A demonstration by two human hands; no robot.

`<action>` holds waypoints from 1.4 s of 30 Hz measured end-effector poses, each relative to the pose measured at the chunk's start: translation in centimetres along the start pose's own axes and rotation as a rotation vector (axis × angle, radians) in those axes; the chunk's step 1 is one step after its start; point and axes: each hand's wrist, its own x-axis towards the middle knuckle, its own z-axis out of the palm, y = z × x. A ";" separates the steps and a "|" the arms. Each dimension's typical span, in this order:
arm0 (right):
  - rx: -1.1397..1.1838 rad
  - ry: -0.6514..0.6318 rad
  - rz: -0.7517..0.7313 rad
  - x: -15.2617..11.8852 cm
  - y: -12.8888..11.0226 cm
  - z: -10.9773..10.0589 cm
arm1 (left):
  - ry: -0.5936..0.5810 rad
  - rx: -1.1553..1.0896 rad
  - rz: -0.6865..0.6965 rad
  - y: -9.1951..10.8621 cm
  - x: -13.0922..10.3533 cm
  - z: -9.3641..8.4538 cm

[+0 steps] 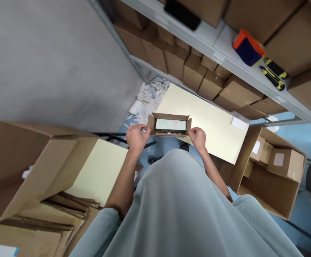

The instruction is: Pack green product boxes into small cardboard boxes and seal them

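A small open cardboard box (171, 116) is in front of me, its flaps raised. A white-and-green carton (171, 125) fills most of it. My left hand (137, 137) is closed in a pinch at the box's left side flap. At the opposite end, my right hand (198, 138) pinches the right side flap between thumb and fingers. What lies beneath the carton is hidden.
Behind the box is a cream tabletop (198, 110) with a white label. Shelves (211, 44) hold cardboard boxes, utility knives (273, 77) and a tape roll (248, 48). Large open cartons stand left (35, 153) and right (265, 192). Flattened cardboard (37, 228) lies lower left; shredded paper (152, 92) lies beyond.
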 end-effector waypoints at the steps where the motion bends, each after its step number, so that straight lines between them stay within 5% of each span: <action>1: -0.011 -0.017 -0.044 -0.4 -1.3 1.2 | 0.032 -0.015 -0.035 -2.0 -1.3 -1.2; 10: -0.074 -0.210 -0.404 -7.2 -15.3 15.7 | 0.293 -0.129 -0.397 -20.5 -14.8 -10.8; 14: -0.116 -0.284 -0.547 -11.5 -20.6 22.2 | 0.355 -0.159 -0.538 -27.1 -19.9 -13.4; 18: -0.186 -0.367 -0.662 -14.4 -24.7 26.8 | 0.422 -0.199 -0.660 -31.6 -23.5 -14.4; 25: -0.307 -0.520 -0.811 -14.9 -28.6 30.9 | 0.470 -0.277 -0.855 -34.0 -26.7 -13.2; 32: -0.379 -0.663 -0.850 -13.2 -31.4 31.4 | 0.479 -0.342 -1.044 -34.0 -27.3 -13.0; 37: -0.333 -0.610 -1.017 -12.3 -37.1 32.0 | 0.610 -0.263 -0.910 -34.4 -25.0 -16.0; 42: -0.465 -0.590 -1.195 -11.3 -45.1 36.2 | 0.522 -0.225 -0.761 -36.2 -21.3 -18.0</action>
